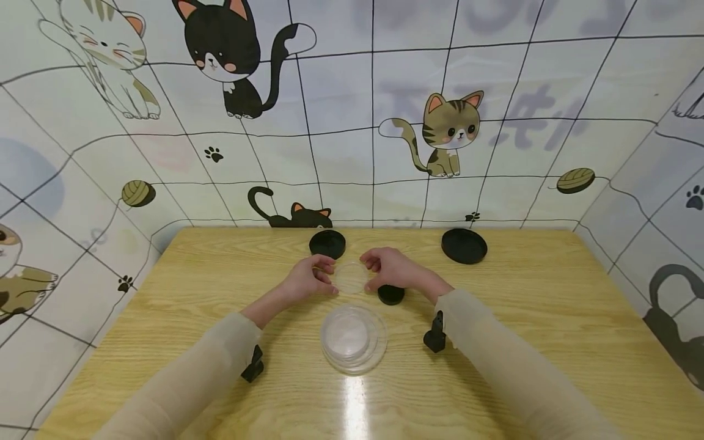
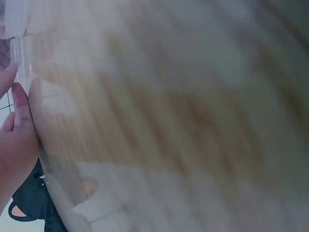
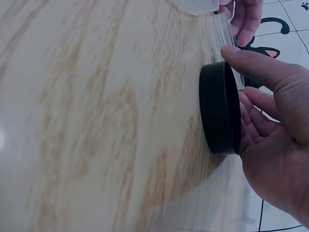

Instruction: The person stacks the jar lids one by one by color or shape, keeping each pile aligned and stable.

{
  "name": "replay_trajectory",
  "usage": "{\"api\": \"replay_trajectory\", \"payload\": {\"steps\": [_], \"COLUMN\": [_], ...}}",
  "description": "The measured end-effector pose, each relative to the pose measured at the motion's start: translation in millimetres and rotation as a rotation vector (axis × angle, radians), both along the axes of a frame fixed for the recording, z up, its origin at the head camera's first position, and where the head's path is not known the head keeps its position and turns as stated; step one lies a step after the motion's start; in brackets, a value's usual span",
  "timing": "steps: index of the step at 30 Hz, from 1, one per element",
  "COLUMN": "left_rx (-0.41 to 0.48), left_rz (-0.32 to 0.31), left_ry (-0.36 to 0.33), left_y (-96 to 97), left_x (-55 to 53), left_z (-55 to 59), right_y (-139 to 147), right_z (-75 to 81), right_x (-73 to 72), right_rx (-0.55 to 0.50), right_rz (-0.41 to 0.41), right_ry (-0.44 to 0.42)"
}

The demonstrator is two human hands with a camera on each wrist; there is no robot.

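Between my two hands is a small clear round plastic container (image 1: 351, 278), with ridged walls in the right wrist view. My left hand (image 1: 305, 279) grips it from the left, thumb toward me and fingers at the far side. From the right, my right hand (image 1: 397, 269) holds it too; its thumb (image 3: 256, 65) lies along the near wall. A small black round lid (image 1: 391, 297) sits right under the right hand, partly covered by it. Closer to me stands a stack of clear round containers (image 1: 352, 342), larger ones below smaller ones.
A black round lid (image 1: 327, 244) lies behind the left hand, and a larger black lid (image 1: 464, 247) at the back right. The wooden table (image 1: 192, 287) ends at a cloth wall (image 1: 352, 153) printed with cats. Small black devices sit on both wrists.
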State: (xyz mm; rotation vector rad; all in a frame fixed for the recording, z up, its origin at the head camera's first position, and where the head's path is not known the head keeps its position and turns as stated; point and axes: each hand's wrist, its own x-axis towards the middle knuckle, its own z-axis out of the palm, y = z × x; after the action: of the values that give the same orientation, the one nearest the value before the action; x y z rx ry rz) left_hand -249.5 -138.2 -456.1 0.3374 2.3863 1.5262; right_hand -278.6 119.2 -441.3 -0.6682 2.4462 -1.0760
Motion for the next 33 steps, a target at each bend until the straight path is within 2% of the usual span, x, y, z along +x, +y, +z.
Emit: {"api": "replay_trajectory", "payload": {"steps": [3,4,10,20,24,28,33], "left_rx": [-0.006,-0.009,-0.053,-0.088,-0.082,-0.029,0.025], "left_rz": [-0.001,0.0,-0.014,-0.003,0.011,0.023,0.008], "left_ry": [-0.003,0.002,0.023,0.052,0.055,0.024,0.014], "left_y": [2.4,2.6,9.1,8.9,6.9,7.5,5.7], "left_x": [-0.7,-3.6,-4.5,-6.7,-4.8,-3.2,-0.3], "left_z": [-1.0,-6.3,-6.6,-9.9,-7.0,0.6,10.5], "right_y": [2,3,4,0,0,1,3], "right_z": [-0.9,-1.4,-3.6,-4.0,-5.2,-3.6,7.0], "right_x": [-0.9,-1.2,-3.8,-3.1,-2.7,-0.7,6.1], "right_rx": [0.004,0.004,0.019,0.02,0.0,-0.039,-0.09], "right_rz": [-0.002,-0.003,-0.02,-0.022,-0.013,-0.026,-0.052], "right_ry": [0.005,0.006,0.013,0.01,0.017,0.033,0.039]}}
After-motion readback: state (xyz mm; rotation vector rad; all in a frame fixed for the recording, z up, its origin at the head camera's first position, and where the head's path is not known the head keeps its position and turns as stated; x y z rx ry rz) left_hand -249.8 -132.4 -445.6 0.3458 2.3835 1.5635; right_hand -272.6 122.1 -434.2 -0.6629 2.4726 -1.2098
